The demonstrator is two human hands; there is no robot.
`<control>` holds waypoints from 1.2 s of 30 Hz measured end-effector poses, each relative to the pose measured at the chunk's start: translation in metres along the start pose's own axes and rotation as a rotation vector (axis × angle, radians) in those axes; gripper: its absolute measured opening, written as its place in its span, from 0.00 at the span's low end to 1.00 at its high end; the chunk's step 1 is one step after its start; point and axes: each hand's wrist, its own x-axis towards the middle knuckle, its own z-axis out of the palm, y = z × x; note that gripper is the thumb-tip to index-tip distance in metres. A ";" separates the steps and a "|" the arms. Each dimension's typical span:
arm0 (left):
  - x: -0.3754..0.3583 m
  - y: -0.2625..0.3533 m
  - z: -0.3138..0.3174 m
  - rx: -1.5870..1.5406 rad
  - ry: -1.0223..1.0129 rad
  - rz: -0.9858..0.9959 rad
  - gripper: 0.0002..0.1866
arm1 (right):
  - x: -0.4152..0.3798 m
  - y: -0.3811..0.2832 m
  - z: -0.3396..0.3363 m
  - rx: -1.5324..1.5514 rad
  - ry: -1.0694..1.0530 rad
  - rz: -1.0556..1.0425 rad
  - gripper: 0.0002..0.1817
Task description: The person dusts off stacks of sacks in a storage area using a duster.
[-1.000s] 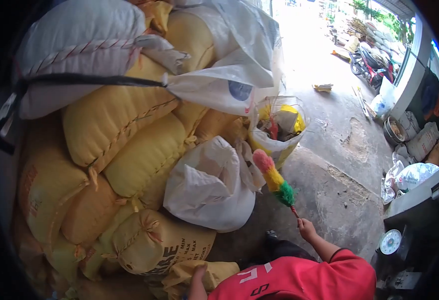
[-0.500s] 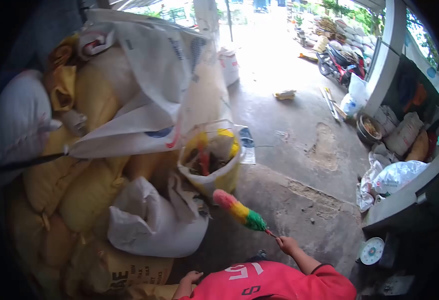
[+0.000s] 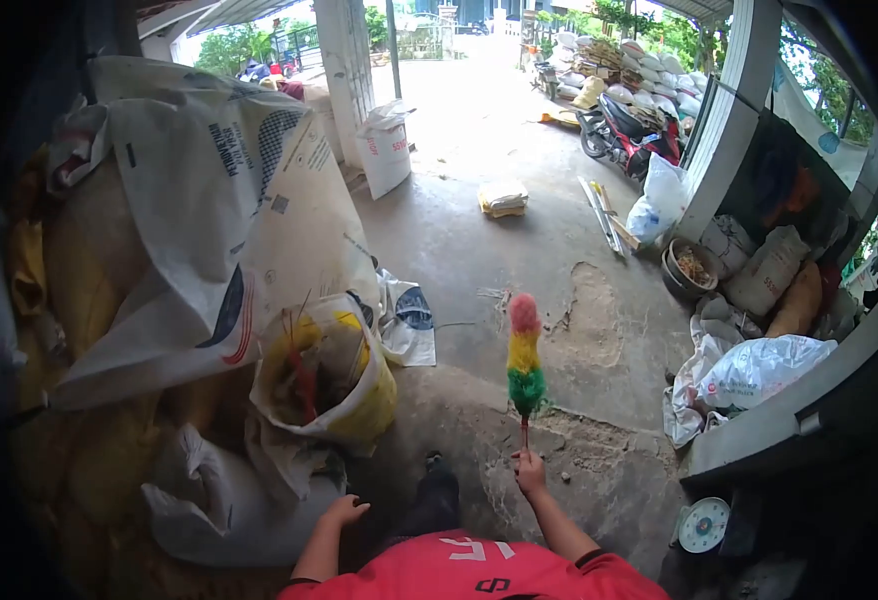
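Note:
A feather duster [image 3: 525, 355], striped pink, yellow and green, points up and away from me over the concrete floor. My right hand [image 3: 529, 472] is closed around its thin handle. My left hand [image 3: 345, 510] holds nothing, its fingers loosely stretched, and hovers near a white sack [image 3: 244, 510] on the left. Beyond that sack stands an open white and yellow sack [image 3: 329, 420] with mixed scraps inside.
Stacked filled sacks under a white plastic sheet [image 3: 289, 210] line the left side. A folded bundle [image 3: 503, 198] lies on the floor ahead. At right are a dial scale [image 3: 704, 525], a clear plastic bag [image 3: 769, 370], basins [image 3: 689, 268] and a motorcycle [image 3: 629, 135].
My view has turned and shifted forward. The duster has swung from leaning left to pointing nearly straight ahead, still in my right hand. My left arm reaches farther into view.

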 end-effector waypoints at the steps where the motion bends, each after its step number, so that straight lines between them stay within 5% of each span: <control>1: 0.016 0.015 -0.008 0.006 -0.003 0.006 0.34 | 0.025 -0.017 -0.003 -0.024 -0.010 -0.047 0.17; 11: 0.200 0.194 -0.108 0.177 -0.140 0.228 0.33 | 0.233 -0.204 -0.006 -0.121 0.134 -0.463 0.16; 14: 0.249 0.254 -0.143 0.136 -0.116 0.280 0.33 | 0.257 -0.233 -0.008 0.065 0.116 -0.271 0.15; 21: 0.329 0.369 -0.184 0.188 -0.094 0.334 0.31 | 0.351 -0.176 -0.063 0.139 0.118 0.112 0.17; 27: 0.390 0.403 -0.152 0.095 -0.119 0.143 0.33 | 0.479 -0.188 -0.140 0.019 0.187 0.041 0.19; 30: 0.440 0.416 -0.136 0.406 -0.478 0.156 0.37 | 0.542 -0.224 -0.176 0.025 0.217 -0.022 0.20; 36: 0.455 0.538 -0.199 0.027 -0.123 0.127 0.34 | 0.651 -0.272 -0.195 -0.063 0.279 0.031 0.20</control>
